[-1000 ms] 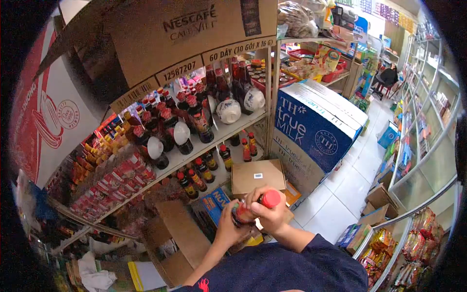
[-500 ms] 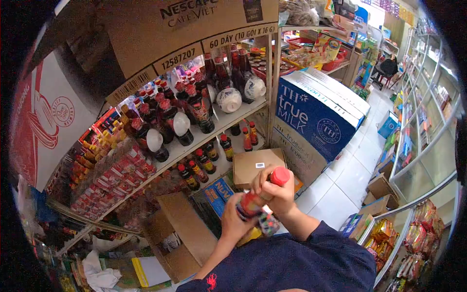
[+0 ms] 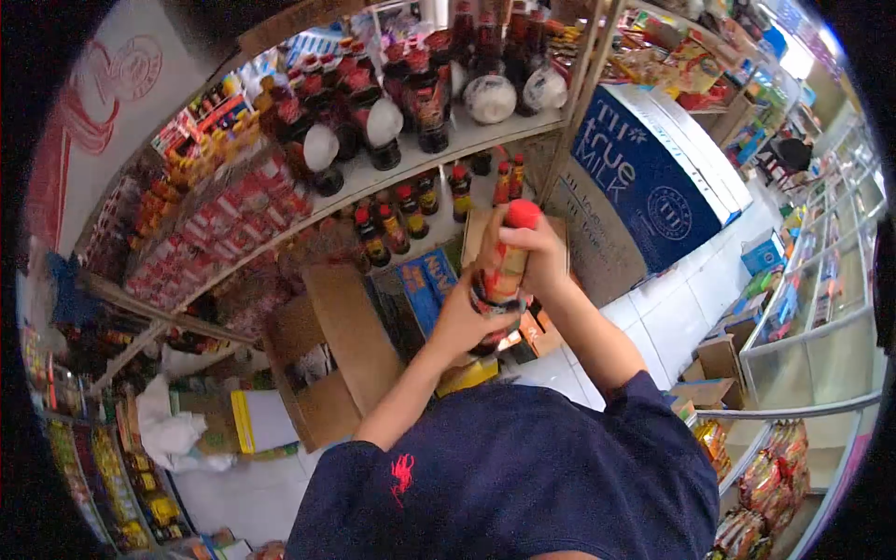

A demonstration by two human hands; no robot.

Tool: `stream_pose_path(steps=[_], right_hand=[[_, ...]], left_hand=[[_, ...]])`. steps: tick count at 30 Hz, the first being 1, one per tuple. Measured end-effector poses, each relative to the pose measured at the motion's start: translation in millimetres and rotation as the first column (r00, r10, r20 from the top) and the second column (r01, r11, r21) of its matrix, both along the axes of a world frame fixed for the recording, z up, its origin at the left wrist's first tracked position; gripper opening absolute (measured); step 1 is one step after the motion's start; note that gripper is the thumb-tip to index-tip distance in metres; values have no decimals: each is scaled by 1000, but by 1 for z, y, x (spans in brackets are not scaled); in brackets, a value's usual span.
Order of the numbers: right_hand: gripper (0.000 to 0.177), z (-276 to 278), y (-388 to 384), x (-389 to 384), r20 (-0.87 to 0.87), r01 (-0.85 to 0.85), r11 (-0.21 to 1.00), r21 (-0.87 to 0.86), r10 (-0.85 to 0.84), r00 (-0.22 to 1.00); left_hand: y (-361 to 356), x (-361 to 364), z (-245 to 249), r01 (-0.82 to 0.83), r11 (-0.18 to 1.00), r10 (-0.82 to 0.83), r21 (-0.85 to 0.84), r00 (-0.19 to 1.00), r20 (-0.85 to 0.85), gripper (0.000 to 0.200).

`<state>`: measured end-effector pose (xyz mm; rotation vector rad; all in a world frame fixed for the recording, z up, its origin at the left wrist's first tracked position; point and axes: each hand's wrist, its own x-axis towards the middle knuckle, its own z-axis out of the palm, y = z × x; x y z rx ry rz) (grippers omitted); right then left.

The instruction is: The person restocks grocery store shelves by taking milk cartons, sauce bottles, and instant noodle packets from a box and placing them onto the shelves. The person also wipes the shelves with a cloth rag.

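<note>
Head view: bottle (image 3: 505, 283) is up in front of the chest, held in both hands, clear of the shelving. Long axis runs mostly up-down in the view, leaning a bit right at the top. Red cap (image 3: 524, 215) is the upper end, pointing away from the wearer, toward the shelf side. Base is the lower end, pointing back at the shirt (image 3: 504, 467) and slightly left. Tilt in depth: can't pin it down from one camera.

Right hand (image 3: 543, 259): curled around the upper part, just under the cap, thumb side up near it. Palm on the right flank, forearm coming in from lower right.

Left hand (image 3: 466, 319): wrapped around the lower body from the left, thumb laid across the front. Dark base pokes out below the grip. Far-side fingers hidden by the bottle. Label print is blurred, unreadable.

Around it: flat brown box (image 3: 475, 235) behind the hands, partly covered by them. Blue box (image 3: 427, 283) left of the bottle, open carton (image 3: 347, 327) further left. Row of small red-capped bottles (image 3: 393, 228) on the lower shelf, standing upright. Big blue-and-white milk carton (image 3: 638, 182) to the right of the shelf post. Yellow item (image 3: 469, 376) low, between forearm and shirt; can't tell what it is.
</note>
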<state>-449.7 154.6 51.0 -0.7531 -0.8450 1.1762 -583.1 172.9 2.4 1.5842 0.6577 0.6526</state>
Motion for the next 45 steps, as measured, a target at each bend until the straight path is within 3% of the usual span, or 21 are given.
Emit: stream_pose_path(steps=[2,6,8,10,12,14,16,18,19,20,21,23,26,32,33,34,35,40,42,43,45], right_hand=[[20,-1,1,-9,69,344,939,0,-344,937],[20,-7,5,-20,-82,438,899,-10,-437,896],[22,-18,4,-23,181,152,938,311,-216,960],[27,-2,3,-16,183,-33,976,213,-7,983],[32,8,14,-7,176,-600,786,148,576,798],[39,-9,33,-8,215,-748,619,241,717,663],[46,-23,37,-14,-237,-796,556,240,829,507],[43,-28,33,-17,-188,-682,721,122,692,697],[36,-31,32,-22,209,-230,966,122,202,957],[30,-33,28,-29,510,242,917,317,-380,772],[24,-36,9,-23,619,344,876,337,-482,621],[27,-75,-27,-23,486,337,941,44,-315,815],[47,-92,-55,-51,810,224,908,354,-417,412],[61,-90,-53,-50,782,193,977,92,-191,593],[64,-102,-55,-42,291,-198,956,-214,256,922],[69,-118,-56,-37,-366,-644,734,-217,550,751],[74,-146,-54,-37,-550,-787,617,5,659,513],[74,-122,-63,-19,-694,-816,577,-33,574,434],[74,-100,-62,-15,204,-340,829,-445,463,863],[73,-109,-64,-18,792,5,985,-174,137,595],[73,-107,-70,-19,846,114,974,-198,111,521]], left_hand=[[1,7,-24,-124,988,127,91,991,-29,74],[10,5,-52,-375,788,397,488,916,62,66],[13,-5,-40,-322,807,348,495,937,42,65],[11,-14,-27,-249,889,294,384,954,-64,67],[13,-22,-26,58,980,-43,190,996,-81,71],[15,-24,-36,149,988,-143,29,978,-151,74],[12,-20,-42,191,960,-157,-204,973,171,68],[3,-17,-40,200,936,-113,-291,950,290,61],[0,-17,-38,78,919,51,-387,948,313,58],[-1,-18,-37,-39,875,217,-482,923,319,56],[5,-22,-40,-77,871,245,-485,924,294,52],[13,-27,-33,-69,841,341,-536,837,428,49],[20,-30,-43,-135,801,502,-583,682,532,46],[21,-40,-27,98,829,386,-551,612,690,49],[26,-42,-26,174,819,374,-547,562,738,48],[30,-43,-12,269,832,299,-485,520,800,48],[33,-42,-9,271,848,260,-456,537,802,48],[44,-37,-12,155,801,415,-578,553,723,44],[54,-46,-17,-137,736,601,-663,584,546,39],[61,-50,-17,-218,653,692,-725,562,454,34],[59,-57,-22,-299,674,699,-676,552,454,30]])
